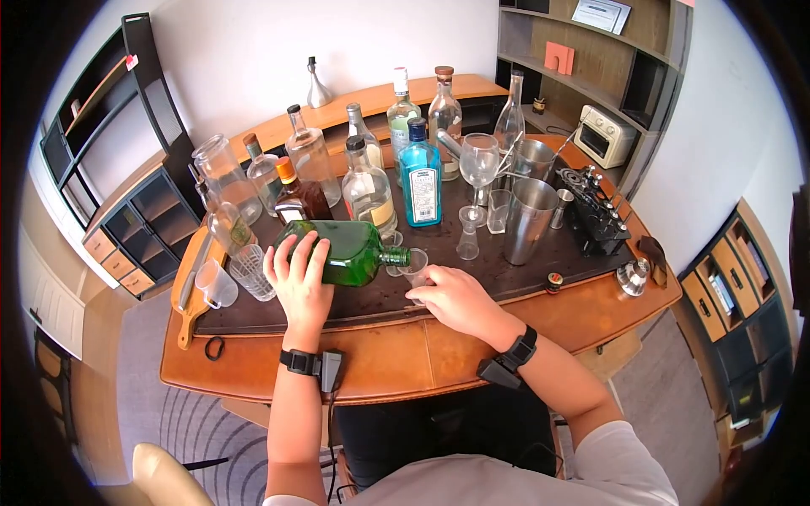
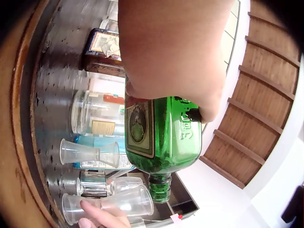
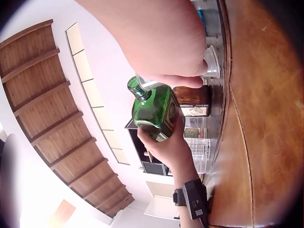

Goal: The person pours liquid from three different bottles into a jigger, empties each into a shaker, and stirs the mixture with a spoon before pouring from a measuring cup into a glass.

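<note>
My left hand [image 1: 302,282] grips a green glass bottle [image 1: 342,253], tilted nearly level with its neck pointing right. The uncapped mouth of the bottle [image 2: 164,133] is at the rim of a clear double-ended plastic measuring cup [image 1: 414,268]. My right hand [image 1: 460,299] holds that cup [image 2: 109,204] upright between thumb and fingers at the table's front. In the right wrist view the bottle neck [image 3: 138,90] meets the cup's rim, partly hidden by my right hand [image 3: 166,52]. Any liquid in the cup cannot be made out.
Behind stand several bottles, among them a blue one [image 1: 421,181] and a brown one [image 1: 302,198]. To the right are a wine glass [image 1: 480,162], a metal shaker [image 1: 530,223] and a black rack [image 1: 597,215]. At left are a wooden board [image 1: 191,319] and a plastic cup [image 1: 217,287].
</note>
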`<action>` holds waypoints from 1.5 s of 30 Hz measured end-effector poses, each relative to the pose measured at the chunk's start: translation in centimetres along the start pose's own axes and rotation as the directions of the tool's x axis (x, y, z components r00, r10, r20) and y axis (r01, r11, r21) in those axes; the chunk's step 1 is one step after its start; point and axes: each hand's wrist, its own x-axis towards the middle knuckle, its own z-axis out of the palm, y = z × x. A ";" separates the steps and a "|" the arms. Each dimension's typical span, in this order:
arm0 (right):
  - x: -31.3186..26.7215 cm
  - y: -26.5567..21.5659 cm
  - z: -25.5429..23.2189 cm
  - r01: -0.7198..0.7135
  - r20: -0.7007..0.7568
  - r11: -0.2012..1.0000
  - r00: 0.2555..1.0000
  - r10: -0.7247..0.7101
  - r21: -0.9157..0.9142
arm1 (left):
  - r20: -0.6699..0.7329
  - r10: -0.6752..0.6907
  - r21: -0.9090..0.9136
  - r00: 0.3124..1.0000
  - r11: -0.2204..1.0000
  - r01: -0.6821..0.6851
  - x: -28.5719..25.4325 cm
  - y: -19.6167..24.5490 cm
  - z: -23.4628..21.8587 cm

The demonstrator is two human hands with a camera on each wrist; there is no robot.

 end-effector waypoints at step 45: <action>-0.3 -0.4 0.3 -0.021 0.005 0.999 1.000 0.021 0.028 | -0.070 0.035 0.089 0.997 0.996 -0.029 -0.1 0.1 -0.5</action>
